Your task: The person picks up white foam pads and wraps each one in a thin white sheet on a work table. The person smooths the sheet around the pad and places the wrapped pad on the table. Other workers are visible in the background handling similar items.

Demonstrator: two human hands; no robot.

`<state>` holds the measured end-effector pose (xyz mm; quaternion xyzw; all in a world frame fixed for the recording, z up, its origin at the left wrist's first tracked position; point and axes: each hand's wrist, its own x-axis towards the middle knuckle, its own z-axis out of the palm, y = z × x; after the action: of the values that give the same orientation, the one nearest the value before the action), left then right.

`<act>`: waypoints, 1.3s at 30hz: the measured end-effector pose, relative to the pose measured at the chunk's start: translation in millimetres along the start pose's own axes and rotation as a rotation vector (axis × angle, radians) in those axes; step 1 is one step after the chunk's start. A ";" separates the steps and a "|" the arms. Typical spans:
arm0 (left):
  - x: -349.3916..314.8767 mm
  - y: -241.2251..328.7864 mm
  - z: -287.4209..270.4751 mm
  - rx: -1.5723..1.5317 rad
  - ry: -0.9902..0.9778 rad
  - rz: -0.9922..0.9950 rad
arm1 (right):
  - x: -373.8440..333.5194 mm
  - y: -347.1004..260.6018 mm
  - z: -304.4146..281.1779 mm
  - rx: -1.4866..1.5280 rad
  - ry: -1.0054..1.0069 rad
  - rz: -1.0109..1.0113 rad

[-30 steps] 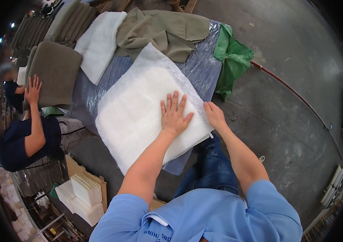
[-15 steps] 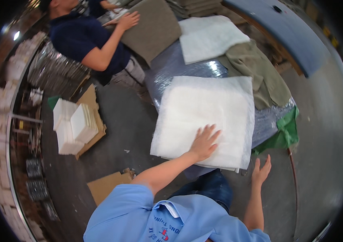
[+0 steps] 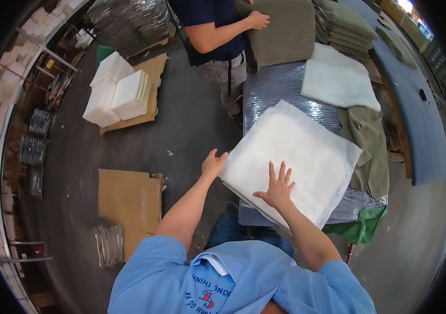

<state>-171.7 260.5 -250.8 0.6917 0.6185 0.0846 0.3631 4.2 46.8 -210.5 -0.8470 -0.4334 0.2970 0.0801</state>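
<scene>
A square white fluffy pad (image 3: 296, 141) lies on a plastic-wrapped stack (image 3: 270, 83), turned at an angle, with a thin layer showing below its near edge. My right hand (image 3: 277, 188) rests flat on its near part, fingers spread. At its left corner is my left hand (image 3: 214, 165), thumb and fingers apart, at or touching the edge; I cannot tell which. Behind the pad lies another white sheet (image 3: 338, 76). A crumpled olive-green cloth (image 3: 367, 146) sits at its right, and a green cloth (image 3: 364, 225) hangs at the near right corner of the wrapped stack.
A person (image 3: 207, 36) at the far side has a hand on a grey-brown cushion (image 3: 280, 34). Stacked olive cushions (image 3: 346, 26) stand behind. A long blue-topped table (image 3: 422, 125) runs along the right. On the floor at left are white foam blocks (image 3: 118, 91) and flat cardboard (image 3: 131, 196).
The pad has turned clockwise. My left hand has gone from its top to the left corner, while my right hand has come from the air beside it onto the pad. The view has shifted.
</scene>
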 end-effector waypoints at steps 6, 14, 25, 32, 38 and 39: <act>26.1 1.6 22.1 0.183 -0.282 0.004 | 37.9 -32.9 27.0 -0.066 -0.119 0.141; 35.4 -24.9 27.5 0.005 -0.237 0.328 | 51.5 -34.5 36.1 -0.121 -0.172 0.251; 117.3 7.4 19.1 -0.244 -0.664 -0.014 | 68.6 -26.5 15.0 0.006 -0.020 0.292; 138.4 81.7 84.2 -0.036 -0.501 0.342 | 149.9 -69.0 38.2 0.033 0.478 0.246; 142.8 63.6 103.3 0.012 -0.343 0.467 | 154.5 -51.8 70.4 0.010 0.417 0.261; 146.9 64.6 104.7 -0.022 -0.325 0.473 | 155.0 -50.3 69.9 0.012 0.421 0.260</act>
<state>-28.7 355.4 -336.0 0.8173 0.3727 0.0617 0.4350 -0.9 190.3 -314.6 -0.9385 -0.2927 0.1244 0.1347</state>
